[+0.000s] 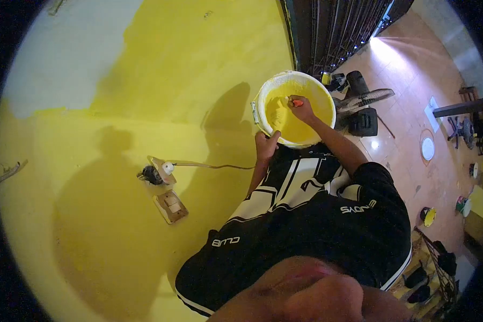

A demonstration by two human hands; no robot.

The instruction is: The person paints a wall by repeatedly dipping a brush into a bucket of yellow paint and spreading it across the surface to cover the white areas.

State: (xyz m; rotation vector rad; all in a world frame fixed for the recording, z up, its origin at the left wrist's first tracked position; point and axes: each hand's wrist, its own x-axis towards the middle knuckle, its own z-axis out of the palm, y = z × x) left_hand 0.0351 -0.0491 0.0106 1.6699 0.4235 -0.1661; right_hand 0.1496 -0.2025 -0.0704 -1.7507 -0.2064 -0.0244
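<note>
A white bucket [262, 99] of yellow paint [300, 126] is in front of my body, its inner wall coated with paint. My left hand [266, 145] grips the near left rim, thumb over the edge. Inside the bucket's mouth, my right hand [302, 110] is closed around a red-handled paintbrush [297, 103]. The brush's head points left over the paint, and its far end is smeared yellow. A wire handle [255, 114] hangs at the bucket's left side.
Left of me, the wall [198, 48] is mostly yellow, with a pale patch [75, 53]. A socket [167, 168] with a cable and a switch plate [172, 207] are on it. A fan [367, 100] lies right of the bucket. Paint containers [427, 216] stand on the tiled floor.
</note>
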